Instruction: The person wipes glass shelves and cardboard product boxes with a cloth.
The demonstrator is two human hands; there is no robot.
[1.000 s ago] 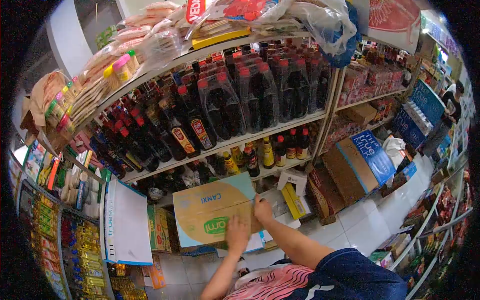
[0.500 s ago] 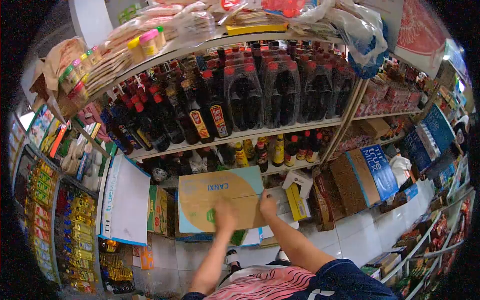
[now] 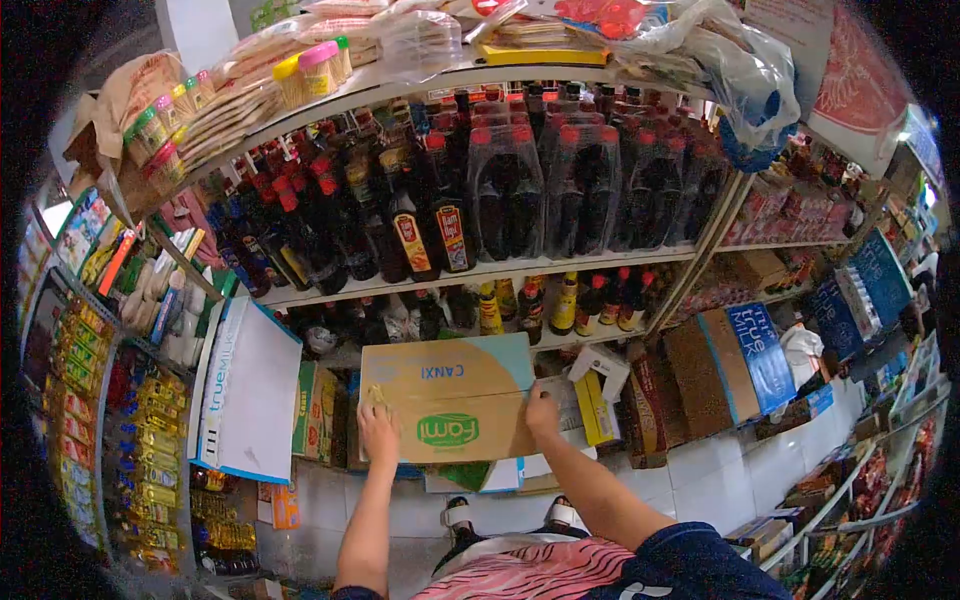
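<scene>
A closed cardboard carton printed CANXI and Fami lies in front of the shelf, its lettering upside down to me. My left hand rests on the top face near its left side, fingers stretched forward over the left end of the seam. A small shiny yellowish patch shows by those fingertips; I cannot make out what it is. At the right edge, my right hand has its fingers curled round the carton, some of them hidden. Flat boxes and a green surface show partly beneath the carton.
Behind the carton, a shelf holds dark sauce bottles. A white TH true MILK carton stands to the left, a brown and blue one to the right. A yellow and white box is close to my right hand. Tiled floor lies below.
My left hand has moved from the carton's middle to its left side, uncovering the green Fami print. My right hand stays at the right edge. The view has shifted slightly.
</scene>
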